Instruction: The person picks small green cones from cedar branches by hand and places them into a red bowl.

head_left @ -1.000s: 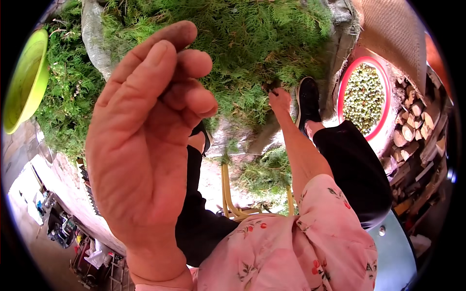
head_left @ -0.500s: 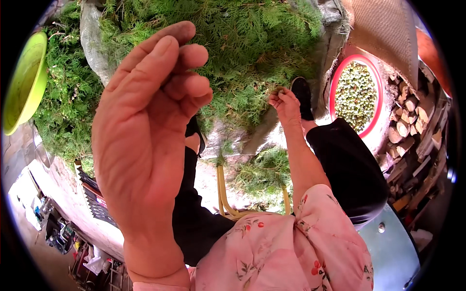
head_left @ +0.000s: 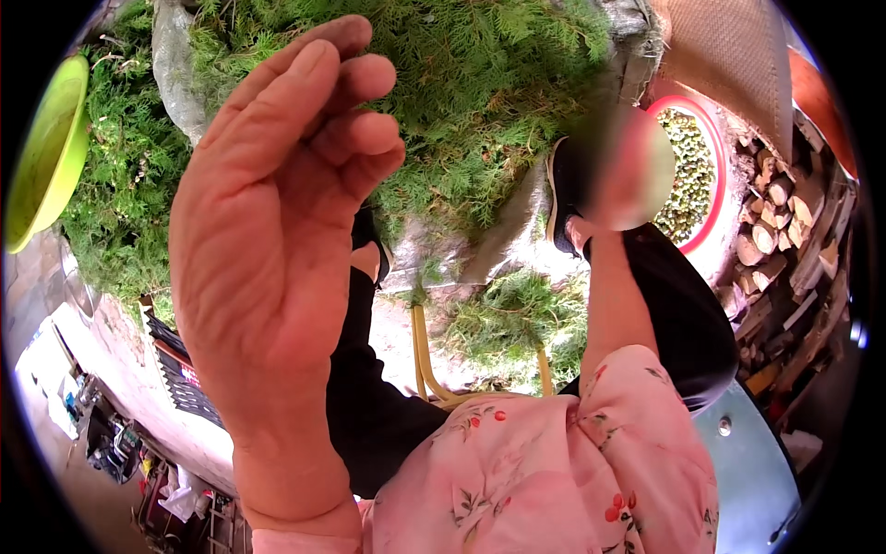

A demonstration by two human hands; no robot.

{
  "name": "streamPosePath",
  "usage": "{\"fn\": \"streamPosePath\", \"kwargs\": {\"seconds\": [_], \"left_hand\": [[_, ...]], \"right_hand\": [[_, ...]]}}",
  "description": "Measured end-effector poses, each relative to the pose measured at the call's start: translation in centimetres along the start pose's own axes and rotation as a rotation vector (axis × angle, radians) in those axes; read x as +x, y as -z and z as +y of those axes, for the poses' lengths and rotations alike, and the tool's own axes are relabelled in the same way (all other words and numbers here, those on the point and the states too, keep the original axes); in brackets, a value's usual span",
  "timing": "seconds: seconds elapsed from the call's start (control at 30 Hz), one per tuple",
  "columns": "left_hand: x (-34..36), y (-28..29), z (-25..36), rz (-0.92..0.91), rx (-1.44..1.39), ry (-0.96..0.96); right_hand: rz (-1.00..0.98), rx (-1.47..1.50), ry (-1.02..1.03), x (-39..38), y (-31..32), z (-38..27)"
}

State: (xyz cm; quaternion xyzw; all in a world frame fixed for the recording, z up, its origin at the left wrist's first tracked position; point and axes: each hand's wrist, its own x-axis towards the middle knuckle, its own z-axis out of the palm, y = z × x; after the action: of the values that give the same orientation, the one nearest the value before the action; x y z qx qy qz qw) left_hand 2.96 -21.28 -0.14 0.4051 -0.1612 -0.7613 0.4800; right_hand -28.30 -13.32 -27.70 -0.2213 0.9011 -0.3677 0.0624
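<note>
My left hand [head_left: 277, 222] is raised large and close, palm sideways, fingers loosely curved with nothing visible in them, in front of the green conifer cuttings [head_left: 480, 111]. My right hand [head_left: 618, 175] is a smear over my black shoe and the left side of a red-rimmed round container [head_left: 705, 231] of small green-and-cream pieces; its fingers and anything in them cannot be made out. A grey sheet [head_left: 503, 240] lies under the greenery.
A lime-green basin [head_left: 41, 148] stands far left, a black crate [head_left: 175, 369] below it. Burlap [head_left: 720, 55] and split firewood [head_left: 775, 240] are at right. A yellow tubular frame [head_left: 420, 351] and more cuttings [head_left: 503, 323] lie between my legs, a metallic blue surface [head_left: 748, 462] lower right.
My right hand has left the cuttings and moved rightward toward the red-rimmed container, now blurred. My left hand stays raised in nearly the same pose, slightly higher.
</note>
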Motion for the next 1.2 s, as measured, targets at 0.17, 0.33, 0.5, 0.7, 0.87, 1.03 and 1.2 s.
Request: {"fn": "streamPosePath", "kwargs": {"seconds": [0.17,0.33,0.5,0.7,0.87,1.03,1.2], "left_hand": [[0.5,-0.8,-1.6,0.044,-0.039,-0.063],[0.3,0.6,-0.8,-0.066,-0.064,-0.095],[0.7,1.2,0.4,-0.047,-0.060,0.000],[0.7,1.6,1.1,-0.088,0.055,0.034],[0.7,1.4,0.9,-0.080,0.050,0.045],[0.3,1.4,0.9,-0.064,0.045,0.042],[0.5,1.3,0.5,-0.069,0.034,0.048]], "right_hand": [[-0.937,-0.056,0.649,-11.4,-6.1,1.2],[-1.107,-0.569,0.682,-16.2,-5.6,0.0],[-1.145,-0.740,0.778,-14.6,-3.2,4.6],[-0.935,-0.706,1.010,-18.7,-2.4,-0.4],[-1.109,-0.382,0.858,-21.8,-7.6,1.8],[-1.053,-0.456,0.830,-21.1,-7.6,4.6],[-1.071,-0.284,0.497,-18.8,-4.8,6.7]]}}
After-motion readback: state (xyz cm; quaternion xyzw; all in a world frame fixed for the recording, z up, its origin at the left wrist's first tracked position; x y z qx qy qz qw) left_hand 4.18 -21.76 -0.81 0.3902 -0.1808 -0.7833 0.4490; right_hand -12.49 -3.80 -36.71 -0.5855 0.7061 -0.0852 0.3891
